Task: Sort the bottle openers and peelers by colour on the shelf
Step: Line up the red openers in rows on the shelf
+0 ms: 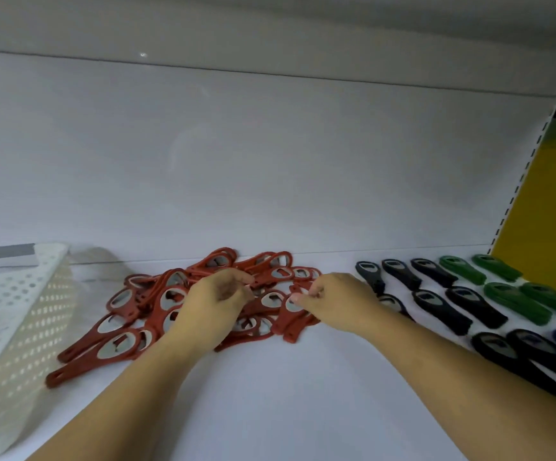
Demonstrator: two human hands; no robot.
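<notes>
Head view: red bottle openers (156,304) lie heaped on the shelf (270,377), not in rows like the black openers (462,307) nearby. The right hand (336,301) pinches one red opener (289,322) to pull it out. The left hand (210,307) curls over the heap; holding or not, I cannot tell.

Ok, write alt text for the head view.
A left hand and right hand reach into a heap of red bottle openers on a white shelf. Dark openers and green openers lie in rows at right; white basket left.

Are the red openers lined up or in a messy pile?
A messy pile: the red openers overlap at all angles on the shelf.
</notes>
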